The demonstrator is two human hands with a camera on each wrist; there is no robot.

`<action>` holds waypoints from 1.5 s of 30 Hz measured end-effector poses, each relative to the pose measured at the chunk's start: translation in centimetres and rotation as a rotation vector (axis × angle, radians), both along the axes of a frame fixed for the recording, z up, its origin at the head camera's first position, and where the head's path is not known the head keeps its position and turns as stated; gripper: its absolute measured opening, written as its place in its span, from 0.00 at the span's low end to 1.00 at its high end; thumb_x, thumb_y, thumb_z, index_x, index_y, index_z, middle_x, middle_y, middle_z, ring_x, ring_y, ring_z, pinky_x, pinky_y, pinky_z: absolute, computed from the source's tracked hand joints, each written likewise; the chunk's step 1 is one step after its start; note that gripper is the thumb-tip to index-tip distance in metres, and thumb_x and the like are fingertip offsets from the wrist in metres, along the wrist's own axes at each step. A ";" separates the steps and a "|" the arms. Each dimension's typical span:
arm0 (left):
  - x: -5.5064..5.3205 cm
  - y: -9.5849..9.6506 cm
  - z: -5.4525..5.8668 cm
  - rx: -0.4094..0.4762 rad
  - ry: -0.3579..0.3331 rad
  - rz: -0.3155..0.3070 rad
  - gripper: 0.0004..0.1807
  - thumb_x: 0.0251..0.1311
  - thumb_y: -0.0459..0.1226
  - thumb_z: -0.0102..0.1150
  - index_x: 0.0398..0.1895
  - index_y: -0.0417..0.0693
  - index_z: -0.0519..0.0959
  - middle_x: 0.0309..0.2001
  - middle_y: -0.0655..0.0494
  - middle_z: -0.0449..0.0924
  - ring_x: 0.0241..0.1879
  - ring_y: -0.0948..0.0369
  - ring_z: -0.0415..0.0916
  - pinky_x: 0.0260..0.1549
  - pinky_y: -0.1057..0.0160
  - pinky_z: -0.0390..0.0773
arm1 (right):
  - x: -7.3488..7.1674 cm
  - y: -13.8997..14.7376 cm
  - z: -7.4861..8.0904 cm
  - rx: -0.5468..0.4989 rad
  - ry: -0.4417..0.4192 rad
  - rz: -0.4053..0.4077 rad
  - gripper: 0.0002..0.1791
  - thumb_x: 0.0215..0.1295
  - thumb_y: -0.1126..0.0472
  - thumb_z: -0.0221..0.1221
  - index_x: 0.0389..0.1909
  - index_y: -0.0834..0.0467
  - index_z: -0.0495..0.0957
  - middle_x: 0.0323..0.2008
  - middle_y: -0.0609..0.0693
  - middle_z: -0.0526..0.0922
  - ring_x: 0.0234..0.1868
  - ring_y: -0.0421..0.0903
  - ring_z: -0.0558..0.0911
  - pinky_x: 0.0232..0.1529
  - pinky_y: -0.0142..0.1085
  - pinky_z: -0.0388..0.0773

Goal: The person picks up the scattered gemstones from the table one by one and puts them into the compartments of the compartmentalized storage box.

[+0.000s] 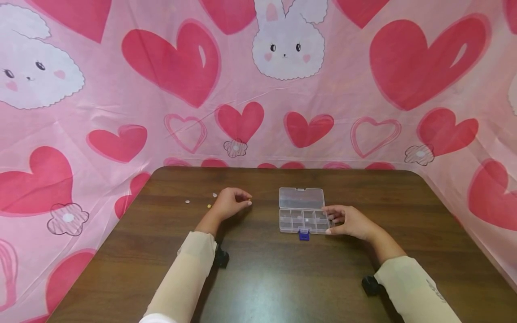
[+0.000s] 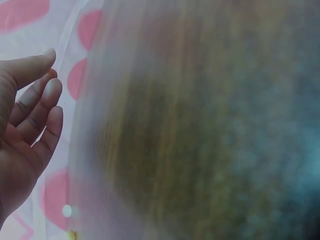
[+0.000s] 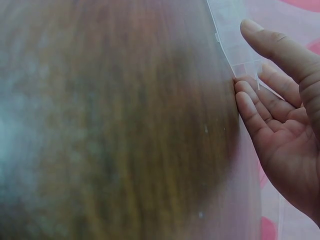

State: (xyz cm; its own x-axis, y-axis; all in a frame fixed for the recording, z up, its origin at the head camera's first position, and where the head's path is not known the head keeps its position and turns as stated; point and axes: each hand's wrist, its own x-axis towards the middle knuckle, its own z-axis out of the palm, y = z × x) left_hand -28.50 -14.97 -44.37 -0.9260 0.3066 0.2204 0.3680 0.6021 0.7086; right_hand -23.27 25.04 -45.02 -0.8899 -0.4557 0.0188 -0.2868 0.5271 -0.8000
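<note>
My left hand (image 1: 229, 204) is left of the box, above the table, its thumb and fingertips pinched together on a tiny yellowish piece (image 1: 250, 200). In the left wrist view that piece is hidden by the fingers. A clear plastic compartment box (image 1: 296, 226) lies with its lid (image 1: 300, 198) open and tipped back, its blue latch (image 1: 304, 235) toward me. Its right side is held by my right hand (image 1: 351, 222), thumb at the front corner and fingers along the edge. A small pale spot (image 1: 307, 220) shows inside the compartments.
Near my left hand lie a small white piece (image 1: 187, 202), a pale clear one (image 1: 215, 195) and a yellow one (image 1: 209, 206). The brown wooden table (image 1: 258, 278) ends at a pink heart-print cloth (image 1: 274, 94) hanging behind and at both sides.
</note>
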 end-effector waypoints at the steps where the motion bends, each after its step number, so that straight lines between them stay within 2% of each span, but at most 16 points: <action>1: 0.0 0.0 0.0 0.002 0.006 -0.005 0.07 0.54 0.35 0.71 0.36 0.45 0.87 0.34 0.57 0.85 0.35 0.61 0.80 0.43 0.57 0.80 | 0.0 0.0 0.0 0.000 0.000 0.000 0.37 0.49 0.60 0.75 0.60 0.68 0.73 0.51 0.60 0.80 0.48 0.54 0.78 0.49 0.39 0.77; 7: 0.4 0.2 0.1 0.005 0.022 -0.032 0.08 0.54 0.35 0.71 0.38 0.43 0.87 0.34 0.56 0.85 0.36 0.61 0.80 0.43 0.57 0.80 | 0.0 0.0 -0.1 -0.010 0.002 0.003 0.37 0.49 0.61 0.75 0.59 0.68 0.73 0.51 0.61 0.79 0.48 0.54 0.78 0.48 0.36 0.77; 14: 1.0 0.4 0.5 0.014 0.013 -0.045 0.07 0.54 0.35 0.71 0.37 0.45 0.87 0.34 0.57 0.85 0.35 0.61 0.79 0.42 0.59 0.80 | 0.0 0.0 0.0 -0.002 0.003 -0.005 0.37 0.49 0.60 0.75 0.60 0.68 0.73 0.52 0.61 0.79 0.49 0.54 0.78 0.49 0.39 0.77; 23: 1.6 0.5 0.9 0.020 0.018 -0.074 0.08 0.55 0.34 0.71 0.38 0.42 0.87 0.34 0.56 0.84 0.34 0.61 0.78 0.39 0.60 0.80 | -0.1 0.0 -0.1 0.005 0.000 -0.004 0.37 0.49 0.60 0.75 0.60 0.67 0.73 0.52 0.61 0.79 0.49 0.54 0.78 0.50 0.41 0.77; 35: 2.3 0.8 1.1 -0.007 0.072 -0.133 0.08 0.55 0.33 0.70 0.38 0.41 0.87 0.34 0.57 0.84 0.33 0.63 0.78 0.37 0.62 0.79 | 0.0 0.0 -0.1 0.002 -0.002 -0.005 0.37 0.49 0.60 0.75 0.60 0.67 0.73 0.51 0.60 0.79 0.48 0.53 0.78 0.49 0.40 0.77; 45: 3.0 1.2 1.4 -0.024 0.077 -0.163 0.09 0.54 0.34 0.71 0.38 0.41 0.86 0.33 0.59 0.83 0.32 0.63 0.77 0.36 0.62 0.79 | 0.0 0.0 0.0 -0.002 -0.002 -0.002 0.37 0.49 0.60 0.75 0.59 0.68 0.73 0.50 0.60 0.79 0.48 0.54 0.78 0.49 0.40 0.78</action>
State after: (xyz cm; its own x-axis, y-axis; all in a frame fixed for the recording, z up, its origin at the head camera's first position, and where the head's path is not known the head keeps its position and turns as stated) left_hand -25.54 -13.82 -42.95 -0.8445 0.4570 0.2791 0.5143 0.5469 0.6606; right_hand -23.23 25.03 -45.00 -0.8908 -0.4540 0.0181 -0.2844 0.5261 -0.8014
